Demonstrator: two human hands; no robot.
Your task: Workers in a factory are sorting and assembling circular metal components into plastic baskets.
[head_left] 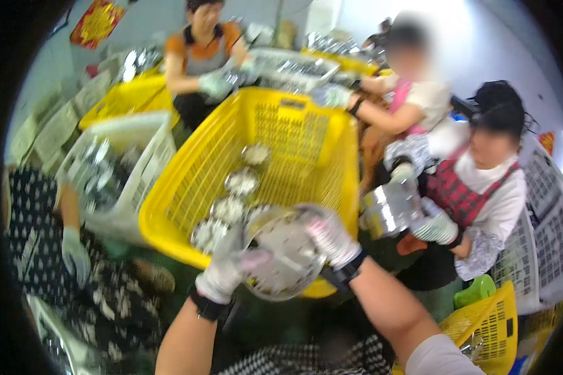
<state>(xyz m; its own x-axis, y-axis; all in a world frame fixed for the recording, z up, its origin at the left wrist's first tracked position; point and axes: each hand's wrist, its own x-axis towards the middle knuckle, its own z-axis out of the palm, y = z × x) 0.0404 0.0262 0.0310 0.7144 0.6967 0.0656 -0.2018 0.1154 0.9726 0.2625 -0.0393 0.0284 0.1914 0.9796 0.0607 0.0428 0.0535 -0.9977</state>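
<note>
Between my two hands is a round, shallow metal piece, like a pan or lid [284, 253], with small dark marks over its silvery face. My left hand [224, 270], in a pale glove, grips its left edge. The gloved fingers of my right hand [331, 237] close over its upper right edge; motion blurs both hands somewhat. Just beyond stands a large yellow plastic basket [178, 169], its near rim partly behind my hands and the metal piece. Several round shiny pieces [241, 181] with whitish middles lie along its left side.
A white crate [159, 147] of shiny metal parts stands left. Co-workers surround the basket: one opposite, two on the right, one holding a metal pot [391, 209], and one at left with a gloved hand [76, 257] lowered. A yellow basket [500, 328] stands lower right.
</note>
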